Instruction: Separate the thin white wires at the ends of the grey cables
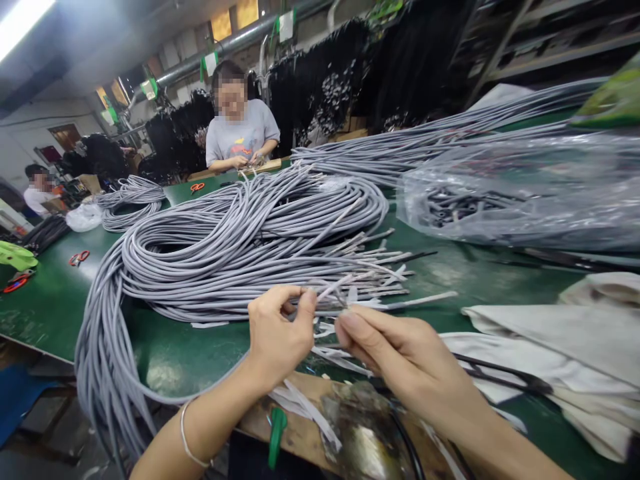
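My left hand (280,333) is closed in a pinch on a cable, and a pale stripped end (333,288) sticks out past the thumb. Thumb and forefinger of my right hand (395,347) press together at the tip of that end, on thin strands partly hidden by the fingers. Just behind both hands lies a large looped bundle of grey cables (200,287), many with whitish stripped ends pointing right. Below the hands, a wooden board (305,433) carries white strips (307,410) and a worn metal-looking block (367,433).
On the green table (175,367) lie more grey cables (450,137), a clear plastic bag of dark pieces (500,207), white cloth (555,333) and orange-handled scissors (79,258). A person (243,133) works across the table; another sits at far left. The table's front edge is at lower left.
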### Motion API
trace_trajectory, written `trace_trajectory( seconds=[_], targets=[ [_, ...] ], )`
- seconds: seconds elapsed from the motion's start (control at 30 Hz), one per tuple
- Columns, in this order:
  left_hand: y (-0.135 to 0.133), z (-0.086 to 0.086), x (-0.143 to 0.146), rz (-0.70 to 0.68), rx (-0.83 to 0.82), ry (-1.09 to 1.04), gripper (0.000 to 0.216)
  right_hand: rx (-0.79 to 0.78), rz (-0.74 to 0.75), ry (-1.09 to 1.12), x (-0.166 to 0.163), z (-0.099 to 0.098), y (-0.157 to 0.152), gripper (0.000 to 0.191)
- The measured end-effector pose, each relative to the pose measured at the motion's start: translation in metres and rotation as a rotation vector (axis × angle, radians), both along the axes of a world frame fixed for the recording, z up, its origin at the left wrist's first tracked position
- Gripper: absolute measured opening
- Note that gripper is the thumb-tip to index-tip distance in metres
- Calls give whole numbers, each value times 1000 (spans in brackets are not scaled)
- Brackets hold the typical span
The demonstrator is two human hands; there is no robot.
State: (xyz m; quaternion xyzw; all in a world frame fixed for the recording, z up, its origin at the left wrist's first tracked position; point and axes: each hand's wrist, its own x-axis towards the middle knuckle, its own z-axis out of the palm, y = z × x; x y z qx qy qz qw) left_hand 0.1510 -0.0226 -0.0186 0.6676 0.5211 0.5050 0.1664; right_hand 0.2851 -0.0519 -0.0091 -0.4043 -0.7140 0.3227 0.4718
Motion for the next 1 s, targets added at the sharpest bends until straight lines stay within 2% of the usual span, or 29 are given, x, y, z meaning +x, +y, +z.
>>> trace_trajectory(
  seconds=[0.1, 0.13, 0.2, 0.27, 0.3, 0.37, 0.4, 0.47, 0.57, 0.7, 0.77, 0.87, 1.0],
  targets=[
    [12, -4, -4, 64, -162, -108, 27, 348, -47, -10, 6, -5, -7, 40],
    [16, -6, -5, 67, -215, -164, 29, 404, -109, -5, 7, -6, -8, 37],
    [18, -7, -5, 24, -300, -291, 29, 341, -304, 1, 7, -9, -4, 33],
    [16, -7, -3, -52, -355, -396, 30, 149, -487, 16, 4, -11, 5, 31],
    [13, -6, -1, -84, -367, -431, 31, 65, -524, 31, 2, -12, 10, 37],
    [7, -4, 1, -136, -384, -475, 35, -38, -461, -6, -3, -13, 19, 45],
    [5, -4, 3, -161, -393, -486, 37, -50, -415, -37, -5, -13, 22, 43],
    [4, -4, 4, -212, -417, -501, 39, -1, -348, -89, -7, -12, 23, 35],
    [6, -6, 4, -248, -462, -573, 39, 121, -341, -86, -9, -9, 18, 36],
    [11, -3, 6, -161, -556, -763, 32, 230, -337, -62, -11, -8, 14, 31],
    [12, 2, 6, -94, -581, -869, 30, 234, -351, -36, -12, -9, 13, 29],
    [13, 12, 4, -63, -570, -1003, 35, 126, -387, 49, -10, -11, 15, 31],
    [11, 24, -4, -211, -597, -1098, 44, -149, -331, 230, -9, -13, 20, 31]
  ],
)
